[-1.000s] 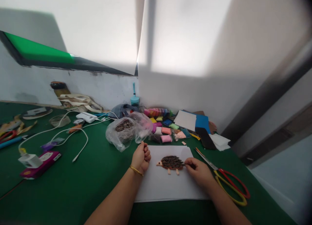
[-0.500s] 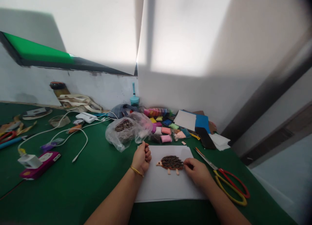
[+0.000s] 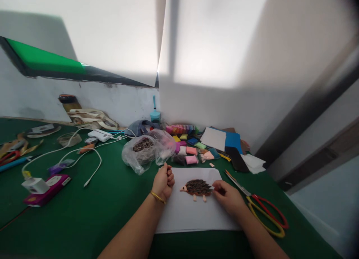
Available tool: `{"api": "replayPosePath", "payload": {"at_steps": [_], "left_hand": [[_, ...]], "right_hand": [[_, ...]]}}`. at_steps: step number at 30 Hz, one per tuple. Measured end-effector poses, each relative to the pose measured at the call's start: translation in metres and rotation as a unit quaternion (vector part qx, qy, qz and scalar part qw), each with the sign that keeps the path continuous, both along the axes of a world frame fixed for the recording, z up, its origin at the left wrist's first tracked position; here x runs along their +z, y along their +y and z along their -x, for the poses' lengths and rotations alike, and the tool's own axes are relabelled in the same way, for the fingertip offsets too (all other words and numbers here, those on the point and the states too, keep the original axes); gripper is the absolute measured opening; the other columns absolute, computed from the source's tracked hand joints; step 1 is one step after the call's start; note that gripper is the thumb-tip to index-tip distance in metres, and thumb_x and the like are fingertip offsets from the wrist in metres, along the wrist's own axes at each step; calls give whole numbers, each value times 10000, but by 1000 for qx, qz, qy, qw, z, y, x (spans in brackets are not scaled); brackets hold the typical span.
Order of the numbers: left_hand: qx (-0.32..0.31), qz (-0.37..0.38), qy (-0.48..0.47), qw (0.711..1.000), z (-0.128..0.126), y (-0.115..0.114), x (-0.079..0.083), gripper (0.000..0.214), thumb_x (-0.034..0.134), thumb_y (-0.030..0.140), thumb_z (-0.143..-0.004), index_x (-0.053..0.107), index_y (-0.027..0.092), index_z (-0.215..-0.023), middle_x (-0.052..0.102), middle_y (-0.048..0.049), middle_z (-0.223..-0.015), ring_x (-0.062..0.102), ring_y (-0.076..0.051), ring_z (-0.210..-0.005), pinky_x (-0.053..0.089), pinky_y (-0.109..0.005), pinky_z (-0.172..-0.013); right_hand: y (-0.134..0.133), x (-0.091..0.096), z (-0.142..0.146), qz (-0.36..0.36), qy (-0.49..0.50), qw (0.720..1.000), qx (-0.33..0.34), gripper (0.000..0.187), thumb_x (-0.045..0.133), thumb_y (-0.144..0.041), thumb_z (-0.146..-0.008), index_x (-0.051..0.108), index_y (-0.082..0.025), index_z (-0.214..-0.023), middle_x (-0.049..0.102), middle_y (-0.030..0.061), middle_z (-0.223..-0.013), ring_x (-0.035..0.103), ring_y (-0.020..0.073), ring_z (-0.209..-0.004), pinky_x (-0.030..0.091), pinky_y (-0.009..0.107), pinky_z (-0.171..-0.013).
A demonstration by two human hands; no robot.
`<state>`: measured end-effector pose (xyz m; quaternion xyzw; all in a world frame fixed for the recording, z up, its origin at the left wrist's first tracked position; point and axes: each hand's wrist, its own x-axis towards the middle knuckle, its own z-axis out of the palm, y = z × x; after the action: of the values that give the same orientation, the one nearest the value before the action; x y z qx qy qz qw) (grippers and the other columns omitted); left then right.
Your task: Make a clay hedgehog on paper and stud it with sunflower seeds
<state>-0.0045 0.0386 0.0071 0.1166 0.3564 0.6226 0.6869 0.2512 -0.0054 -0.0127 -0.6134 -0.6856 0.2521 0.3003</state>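
A hedgehog figure (image 3: 198,187) lies on white sheets of paper (image 3: 193,218), its back covered with overlapping dark, seed-like pieces. It has a pale snout pointing left and two pale legs. My right hand (image 3: 228,199) is at the figure's rear end, thumb and fingertips pinched together; whatever small thing is between them is too small to make out. Curled into a loose fist, my left hand (image 3: 163,181) rests on the paper's left edge, a gold bangle on its wrist. Its fingers hide their inner side, so I cannot tell if they hold anything.
Behind the paper lies a clear plastic bag (image 3: 143,150) with dark striped pieces, beside several coloured clay packs (image 3: 192,159). Large scissors (image 3: 260,206) with red and yellow handles lie at right. White cables and a pink power strip (image 3: 46,191) are at left.
My right hand has drawn slightly right, away from the hedgehog's rear end, and a small gap shows there. My left hand keeps its place.
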Motion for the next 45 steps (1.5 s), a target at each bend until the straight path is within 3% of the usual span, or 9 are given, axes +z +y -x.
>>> {"api": "replayPosePath", "payload": {"at_steps": [8,19,24,26,28,31,34,40,45], "left_hand": [[3,-2,2,1000,0,0,-1,265,560,409,-819,467,171,-747,313,92,-519,248,-9,-334,118,-126,-312],[10,4,-5,1000,-1,0,1,242,536,377,-838,478,166,-735,327,87,-514,252,-11,-329,126,-121,-300],[-14,29,-96,995,2,0,0,216,465,314,-882,508,148,-750,402,59,-523,352,-23,-348,226,-107,-297],[-32,46,-146,988,1,-1,2,216,436,292,-894,532,136,-780,494,15,-576,494,-55,-438,393,-133,-376],[-46,44,-182,981,-2,-4,4,220,422,283,-898,558,122,-835,601,-62,-724,628,-127,-650,533,-233,-563],[-84,6,-217,973,-9,-11,9,259,414,300,-900,577,104,-946,623,-152,-1025,609,-238,-998,531,-369,-801],[-139,-24,-239,961,-14,-17,11,311,401,334,-904,573,108,-1029,578,-163,-1167,544,-255,-1113,502,-376,-857],[-233,-62,-231,942,-12,-17,2,376,360,393,-913,552,160,-1138,619,-119,-1131,655,-171,-810,525,-256,-624],[-253,-68,-224,939,-10,-15,-3,409,375,413,-907,533,157,-1184,679,-85,-878,653,-160,-672,515,-259,-594]], "right_hand": [[1,4,1,-6,-34,999,30,213,484,-298,-752,671,-223,-820,673,39,-878,609,210,-853,453,323,-788],[2,5,5,-11,-67,996,51,194,472,-255,-763,660,-221,-800,658,38,-861,591,205,-843,440,326,-782],[2,4,1,-38,-51,998,22,193,494,-301,-772,624,-199,-871,601,41,-792,564,187,-727,448,299,-667],[-1,9,4,-65,-47,997,11,204,477,-317,-799,609,-190,-890,573,38,-764,544,178,-688,437,290,-626],[-5,17,13,-93,-48,994,32,193,449,-307,-833,605,-194,-844,566,39,-759,536,175,-696,426,286,-626],[-12,34,38,-132,-57,984,106,178,443,-260,-859,610,-207,-825,584,42,-794,541,181,-780,421,289,-691],[-13,48,68,-163,-67,974,146,156,469,-214,-857,620,-232,-894,600,31,-828,540,177,-834,419,284,-737],[10,54,103,-196,-108,968,110,266,495,-185,-838,592,-218,-1083,604,64,-973,533,197,-907,424,304,-784],[20,53,104,-186,-102,969,125,177,509,-156,-822,649,-230,-900,601,30,-895,535,167,-866,417,273,-764]]}}
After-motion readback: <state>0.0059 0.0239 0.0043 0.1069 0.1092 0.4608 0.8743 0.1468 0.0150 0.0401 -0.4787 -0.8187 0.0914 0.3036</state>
